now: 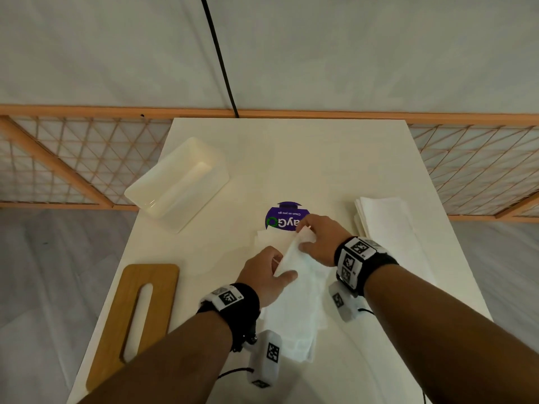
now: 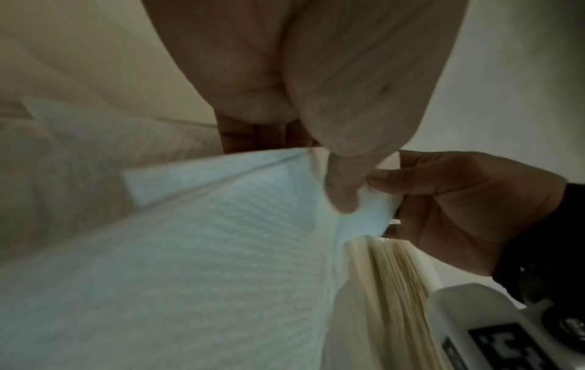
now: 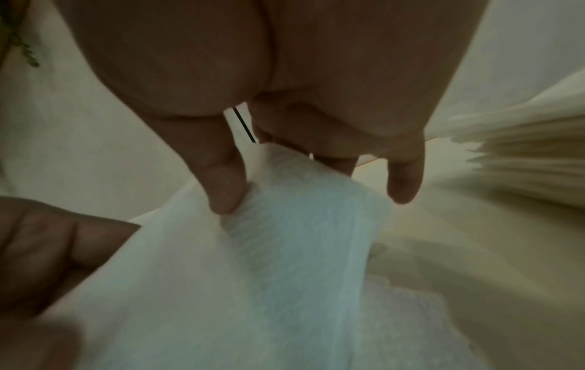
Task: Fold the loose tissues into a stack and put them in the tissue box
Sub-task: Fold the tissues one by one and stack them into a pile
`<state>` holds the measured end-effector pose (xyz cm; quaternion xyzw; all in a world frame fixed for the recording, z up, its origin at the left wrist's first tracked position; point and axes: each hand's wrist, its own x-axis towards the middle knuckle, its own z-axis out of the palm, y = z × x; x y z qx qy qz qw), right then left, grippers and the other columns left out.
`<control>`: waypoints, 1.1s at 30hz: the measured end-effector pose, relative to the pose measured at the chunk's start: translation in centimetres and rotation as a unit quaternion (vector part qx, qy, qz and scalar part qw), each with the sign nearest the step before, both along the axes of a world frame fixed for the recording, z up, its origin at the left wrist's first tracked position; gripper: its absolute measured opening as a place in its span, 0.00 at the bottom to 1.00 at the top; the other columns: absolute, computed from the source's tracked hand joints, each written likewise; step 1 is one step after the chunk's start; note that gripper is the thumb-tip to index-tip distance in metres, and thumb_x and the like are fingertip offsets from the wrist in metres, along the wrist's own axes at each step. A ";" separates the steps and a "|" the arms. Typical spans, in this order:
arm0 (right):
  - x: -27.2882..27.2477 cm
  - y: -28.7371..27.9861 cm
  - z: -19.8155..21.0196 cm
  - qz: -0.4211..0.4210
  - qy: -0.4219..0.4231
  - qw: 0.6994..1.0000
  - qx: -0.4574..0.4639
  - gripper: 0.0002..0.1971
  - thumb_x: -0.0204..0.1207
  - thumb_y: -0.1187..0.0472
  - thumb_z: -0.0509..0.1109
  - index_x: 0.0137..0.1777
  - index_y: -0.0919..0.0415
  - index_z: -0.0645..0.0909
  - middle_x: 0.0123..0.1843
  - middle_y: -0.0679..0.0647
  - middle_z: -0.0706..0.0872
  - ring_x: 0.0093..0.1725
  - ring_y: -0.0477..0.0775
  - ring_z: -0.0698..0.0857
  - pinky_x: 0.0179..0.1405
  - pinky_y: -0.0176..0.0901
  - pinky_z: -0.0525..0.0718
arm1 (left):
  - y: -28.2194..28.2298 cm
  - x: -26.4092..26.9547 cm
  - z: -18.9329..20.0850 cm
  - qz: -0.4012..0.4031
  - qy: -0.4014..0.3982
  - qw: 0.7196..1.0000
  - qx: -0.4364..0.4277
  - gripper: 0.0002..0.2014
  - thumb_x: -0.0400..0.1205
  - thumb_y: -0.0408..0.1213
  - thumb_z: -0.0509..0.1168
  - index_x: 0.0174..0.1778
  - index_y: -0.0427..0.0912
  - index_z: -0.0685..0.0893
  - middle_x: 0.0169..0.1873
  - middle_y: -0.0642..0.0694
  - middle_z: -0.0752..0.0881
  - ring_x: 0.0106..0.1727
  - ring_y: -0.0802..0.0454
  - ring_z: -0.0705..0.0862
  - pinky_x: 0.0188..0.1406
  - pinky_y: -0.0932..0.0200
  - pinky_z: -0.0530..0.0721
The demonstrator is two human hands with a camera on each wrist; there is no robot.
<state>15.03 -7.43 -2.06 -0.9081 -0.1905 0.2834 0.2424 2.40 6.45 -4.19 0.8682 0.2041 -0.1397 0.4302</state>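
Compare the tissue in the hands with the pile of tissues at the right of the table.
The held tissue is lifted and draped, pinched by the left hand and right hand; the tissue pile lies flat, untouched. The held tissue is one piece; the tissue pile has many layers. Both are white.

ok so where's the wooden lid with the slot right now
In the head view the wooden lid lies flat at the near left edge of the table, beside the left hand and nearer than the open tissue box.
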 end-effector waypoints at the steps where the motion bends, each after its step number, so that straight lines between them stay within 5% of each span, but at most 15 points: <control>1: 0.2 -0.2 -0.2 -0.010 0.003 1.000 0.019 0.17 0.75 0.57 0.78 0.58 0.43 0.76 0.56 0.45 0.80 0.55 0.53 0.82 0.55 0.46 0.79 | -0.1 0.1 -0.1 -0.004 0.015 1.000 -0.008 0.12 0.80 0.44 0.74 0.55 0.49 0.80 0.45 0.54 0.87 0.44 0.55 0.85 0.41 0.62 0.80; 3: 0.3 -0.5 -0.4 -0.038 0.013 0.998 0.048 0.23 0.74 0.56 0.81 0.64 0.47 0.75 0.55 0.45 0.79 0.54 0.51 0.82 0.53 0.43 0.77 | -0.4 0.1 -0.2 0.010 0.028 0.999 -0.025 0.13 0.78 0.41 0.75 0.57 0.49 0.82 0.50 0.52 0.89 0.49 0.51 0.88 0.51 0.54 0.86; 7: 0.2 -1.5 -0.9 -0.066 0.008 0.995 0.073 0.29 0.70 0.58 0.85 0.66 0.48 0.74 0.57 0.45 0.80 0.51 0.50 0.81 0.51 0.41 0.75 | -0.3 0.0 -0.8 0.084 0.026 0.992 -0.087 0.11 0.74 0.40 0.80 0.48 0.49 0.86 0.43 0.52 0.93 0.45 0.51 0.92 0.53 0.46 0.91; 14: 0.1 -1.1 -1.0 -0.052 -0.013 0.995 0.086 0.20 0.73 0.61 0.83 0.56 0.47 0.74 0.59 0.45 0.82 0.51 0.53 0.82 0.51 0.43 0.79 | -0.3 0.1 -1.2 0.079 0.008 0.994 -0.076 0.11 0.74 0.42 0.81 0.40 0.47 0.85 0.36 0.54 0.91 0.39 0.54 0.89 0.42 0.56 0.87; 19: 0.1 0.0 -1.2 0.002 0.018 0.999 0.034 0.26 0.76 0.60 0.80 0.72 0.43 0.79 0.64 0.44 0.79 0.58 0.49 0.79 0.65 0.42 0.79 | 0.2 0.3 -1.2 0.031 0.013 0.999 -0.032 0.12 0.76 0.42 0.80 0.37 0.44 0.82 0.31 0.50 0.85 0.32 0.52 0.81 0.36 0.59 0.81; 23: 0.1 0.3 -1.6 0.021 0.026 0.999 0.014 0.21 0.73 0.55 0.82 0.64 0.42 0.83 0.69 0.46 0.80 0.59 0.48 0.79 0.65 0.44 0.81 | 0.7 0.3 -1.2 0.016 0.013 1.000 -0.019 0.14 0.76 0.41 0.79 0.35 0.41 0.80 0.28 0.46 0.81 0.30 0.51 0.76 0.35 0.56 0.78; 28: 0.3 -0.1 -1.5 -0.012 0.052 0.998 0.037 0.22 0.69 0.56 0.84 0.60 0.43 0.80 0.67 0.48 0.82 0.62 0.52 0.83 0.67 0.48 0.82 | 1.0 0.0 -1.1 0.007 0.014 1.000 -0.010 0.16 0.76 0.40 0.79 0.32 0.42 0.78 0.25 0.54 0.76 0.28 0.54 0.73 0.32 0.60 0.74; 31: 0.5 -0.7 -1.7 -0.035 0.047 0.996 0.073 0.19 0.70 0.66 0.83 0.53 0.45 0.83 0.65 0.50 0.85 0.64 0.50 0.85 0.65 0.43 0.81 | 0.9 -0.1 -0.8 0.010 0.010 0.999 -0.033 0.13 0.73 0.42 0.82 0.38 0.43 0.83 0.31 0.55 0.85 0.33 0.53 0.83 0.35 0.61 0.78; 33: 0.6 -1.2 -1.6 -0.050 0.044 0.993 0.097 0.18 0.69 0.69 0.83 0.48 0.46 0.84 0.62 0.50 0.88 0.62 0.48 0.86 0.64 0.42 0.81 | 0.8 0.4 -0.8 0.091 -0.012 0.988 -0.121 0.10 0.75 0.41 0.81 0.44 0.46 0.87 0.39 0.53 0.92 0.41 0.52 0.89 0.42 0.60 0.83</control>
